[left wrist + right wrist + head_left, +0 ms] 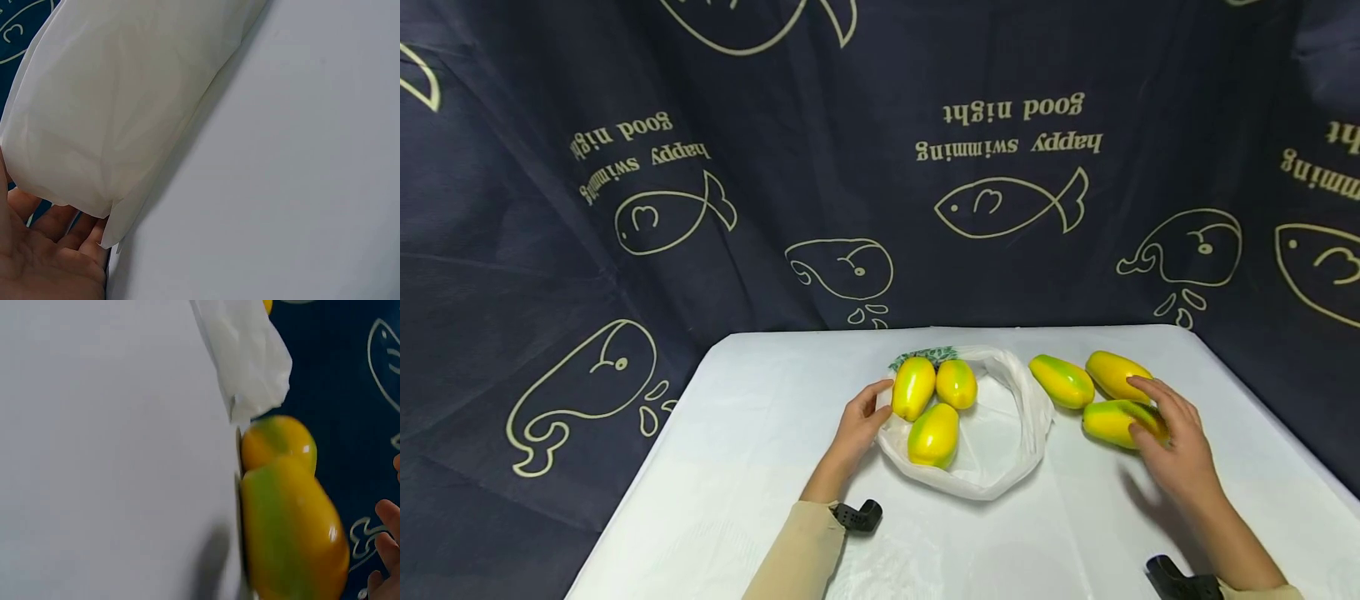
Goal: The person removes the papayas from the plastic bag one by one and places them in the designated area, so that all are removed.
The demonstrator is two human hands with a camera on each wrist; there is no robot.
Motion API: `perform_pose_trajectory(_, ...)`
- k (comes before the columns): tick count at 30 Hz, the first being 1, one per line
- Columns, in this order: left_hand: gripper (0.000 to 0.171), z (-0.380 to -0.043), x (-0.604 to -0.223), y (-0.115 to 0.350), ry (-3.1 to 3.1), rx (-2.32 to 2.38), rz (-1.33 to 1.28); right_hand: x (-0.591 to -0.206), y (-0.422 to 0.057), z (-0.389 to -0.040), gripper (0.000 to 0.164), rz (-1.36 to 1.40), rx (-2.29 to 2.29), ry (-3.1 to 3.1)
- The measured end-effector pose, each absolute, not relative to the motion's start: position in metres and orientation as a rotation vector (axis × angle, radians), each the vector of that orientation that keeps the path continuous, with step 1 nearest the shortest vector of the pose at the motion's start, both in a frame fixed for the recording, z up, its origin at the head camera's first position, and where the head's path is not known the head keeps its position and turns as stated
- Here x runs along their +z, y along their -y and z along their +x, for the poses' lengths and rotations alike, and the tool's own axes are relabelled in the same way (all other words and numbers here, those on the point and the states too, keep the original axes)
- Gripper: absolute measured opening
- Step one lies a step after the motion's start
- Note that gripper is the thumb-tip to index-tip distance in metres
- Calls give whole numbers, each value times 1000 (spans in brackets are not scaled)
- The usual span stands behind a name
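Observation:
A white plastic bag (1037, 417) with a green print stands on the table with its mouth spread wide. Inside it, at the left, lie three glossy yellow-green papayas (933, 435). My left hand (859, 421) touches the bag's left rim, thumb and fingers apart; in the left wrist view the fingers reach behind the plastic (125, 112). Right of the bag, three more papayas lie close together. Over the nearest papaya (1112, 422), my right hand (1180, 442) is spread, thumb at its near side and fingers toward the rear papaya (1112, 375). The third papaya (1062, 382) lies beside the bag.
A white-covered table (760, 467) bears everything. Behind it and along its sides hangs a dark blue cloth (820, 150) with fish and whale drawings. Each wrist wears a black band device (859, 517).

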State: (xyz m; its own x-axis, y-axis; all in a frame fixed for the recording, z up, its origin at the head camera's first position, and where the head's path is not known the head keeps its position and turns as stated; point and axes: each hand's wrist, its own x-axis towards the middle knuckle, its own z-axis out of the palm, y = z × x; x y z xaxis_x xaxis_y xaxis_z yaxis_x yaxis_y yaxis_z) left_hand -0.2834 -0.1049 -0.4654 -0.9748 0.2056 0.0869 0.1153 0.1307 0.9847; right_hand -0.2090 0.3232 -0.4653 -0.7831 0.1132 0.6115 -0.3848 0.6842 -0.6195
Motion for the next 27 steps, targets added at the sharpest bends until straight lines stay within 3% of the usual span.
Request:
perform_pose_trajectory(10,46,-283,-464,103,-2321,1994,324,-458,-290,-220,64,403,887,2280)
perform_pose_trajectory(27,46,-283,-464,104,-2327,1989,303,-471,-249,-236,62,396,1063,2541)
